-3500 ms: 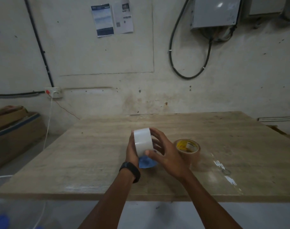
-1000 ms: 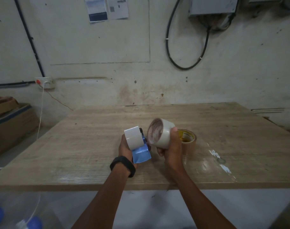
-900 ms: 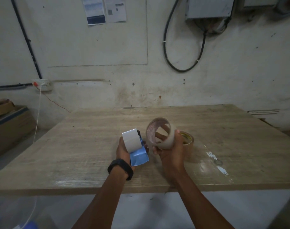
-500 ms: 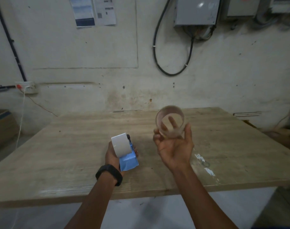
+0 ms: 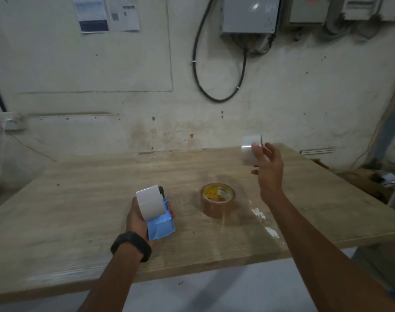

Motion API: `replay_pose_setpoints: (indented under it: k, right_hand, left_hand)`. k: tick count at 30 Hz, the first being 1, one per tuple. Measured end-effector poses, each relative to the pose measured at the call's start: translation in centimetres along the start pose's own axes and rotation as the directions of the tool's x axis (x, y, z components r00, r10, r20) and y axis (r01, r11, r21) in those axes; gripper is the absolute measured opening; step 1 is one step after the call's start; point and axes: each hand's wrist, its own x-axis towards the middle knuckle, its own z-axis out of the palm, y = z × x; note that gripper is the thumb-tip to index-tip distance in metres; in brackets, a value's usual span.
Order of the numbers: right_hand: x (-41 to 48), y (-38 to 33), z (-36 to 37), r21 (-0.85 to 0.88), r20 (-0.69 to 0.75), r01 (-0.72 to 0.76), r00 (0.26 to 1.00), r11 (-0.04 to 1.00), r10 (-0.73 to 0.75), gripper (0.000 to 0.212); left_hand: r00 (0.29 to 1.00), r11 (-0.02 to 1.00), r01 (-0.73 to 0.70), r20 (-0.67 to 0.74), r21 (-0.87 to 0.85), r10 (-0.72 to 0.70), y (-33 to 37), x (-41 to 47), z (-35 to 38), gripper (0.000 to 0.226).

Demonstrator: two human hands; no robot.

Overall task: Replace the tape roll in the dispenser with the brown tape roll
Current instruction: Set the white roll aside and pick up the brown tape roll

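Left hand (image 5: 135, 218) grips blue plastic dispenser (image 5: 161, 228), right hand (image 5: 269, 168) pinches whitish tape roll (image 5: 246, 152) aloft; brown tape roll (image 5: 216, 208) lies flat.

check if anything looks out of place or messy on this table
Only a minor thing: a few whitish scraps sit in a glossy patch of the table, right of the brown tape roll toward the near edge, possibly leftover tape. The roll itself lies flat and looks intact; nothing appears spilled or broken.
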Motion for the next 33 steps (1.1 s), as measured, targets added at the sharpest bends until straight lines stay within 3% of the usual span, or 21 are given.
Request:
replay_pose_setpoints:
  k: [3,11,17,23,28,33]
  right_hand:
    - [1.3,0.9,-1.1,-0.335,-0.006,0.121,0.991,0.934,-0.131,0.072]
    - [3.3,3.5,-2.0,-0.649,0.070,0.176,0.982,0.740,-0.173,0.087]
    - [4.2,4.3,-2.2,-0.777,0.123,0.220,0.972,0.590,-0.200,0.086]
    - [7.6,6.8,-3.1,-0.894,0.102,0.133,0.990,0.428,-0.095,0.097]
    - [8.6,8.3,-3.5,-0.958,0.126,0.120,0.992,0.262,0.007,0.089]
    - [8.0,7.8,-3.5,-0.954,0.092,0.077,0.995,0.289,0.037,0.090]
  left_hand:
    - [1.000,0.999,-0.006,-0.008,0.036,0.007,0.2,0.1,-0.2,0.036]
    - [0.999,1.000,0.030,-0.014,0.006,-0.030,0.1,-0.5,0.7,0.034]
    - [0.998,0.998,0.054,-0.021,-0.030,-0.055,0.2,-1.0,1.1,0.039]
    - [0.995,0.996,0.079,-0.050,-0.048,-0.081,0.2,-1.0,1.0,0.046]
    - [0.998,0.999,0.051,-0.046,0.017,-0.050,0.3,-1.1,1.2,0.045]
    - [0.998,0.998,0.059,-0.036,0.008,-0.059,0.3,-1.0,1.1,0.047]
